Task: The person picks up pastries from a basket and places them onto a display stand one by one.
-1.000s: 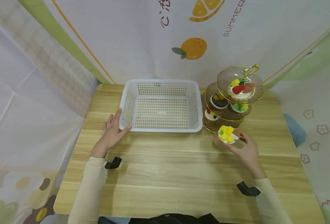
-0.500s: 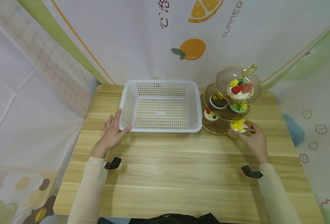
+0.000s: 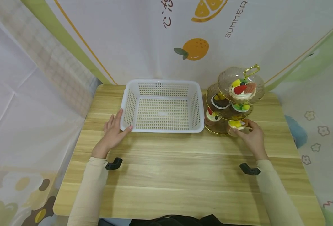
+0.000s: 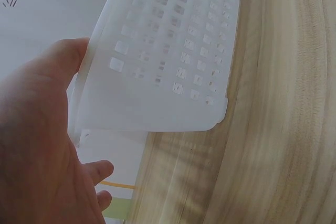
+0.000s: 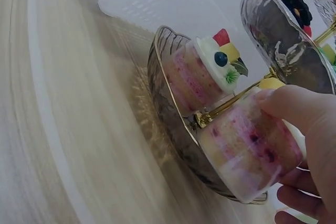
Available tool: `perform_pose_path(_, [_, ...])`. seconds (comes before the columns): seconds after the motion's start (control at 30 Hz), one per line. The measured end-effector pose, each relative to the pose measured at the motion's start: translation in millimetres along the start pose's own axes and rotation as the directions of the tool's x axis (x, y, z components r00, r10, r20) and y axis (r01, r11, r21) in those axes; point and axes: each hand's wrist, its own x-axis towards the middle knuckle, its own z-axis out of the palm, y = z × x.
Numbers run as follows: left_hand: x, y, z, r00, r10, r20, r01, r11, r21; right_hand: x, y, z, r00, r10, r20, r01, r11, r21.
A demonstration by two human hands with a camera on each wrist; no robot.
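My right hand pinches a clear cup of layered cake between thumb and fingers, at the front right of the bottom tier of a gold-rimmed dessert stand. Yellow fruit cubes top this cup; pink and cream layers show through its side in the right wrist view. Close by on that tier sits another cake cup with red, yellow and blue toppings. Over on the left, my left hand rests at the front left corner of a white plastic basket, thumb on its rim and fingers along the side.
Two small desserts, one dark-topped and one green and yellow, sit on the middle tier. A fruit tart is on the top tier, under a gold handle. Everything stands on a wooden table before a printed curtain.
My right hand has carried the fruit-topped cake cup from in front of the stand, first right, then back and in onto the bottom tier. The left hand and basket stay put.
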Motion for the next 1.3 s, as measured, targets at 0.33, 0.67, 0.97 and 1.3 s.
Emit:
perform_pose_path(0.33, [0.5,0.5,1.5,1.000,0.008,-0.001,-0.008,1.000,-0.015,7.8,-0.2,18.8,0.996,0.031,-0.081,-0.029,0.999,0.023])
perform_pose_path(0.67, [1.0,0.3,2.5,1.000,0.011,-0.017,-0.011,1.000,-0.024,19.6,1.1,31.9,0.985,0.074,-0.156,-0.062,0.995,0.079])
perform_pose_path(0.97, [0.8,0.5,1.4,0.999,0.013,-0.037,-0.013,1.000,-0.024,29.4,7.6,38.5,0.976,0.121,-0.178,-0.087,0.979,0.185])
perform_pose_path(1.3, [0.1,-0.9,0.1,1.000,0.003,-0.021,-0.004,1.000,-0.021,32.6,13.9,46.8,0.971,0.117,-0.210,-0.079,0.981,0.179])
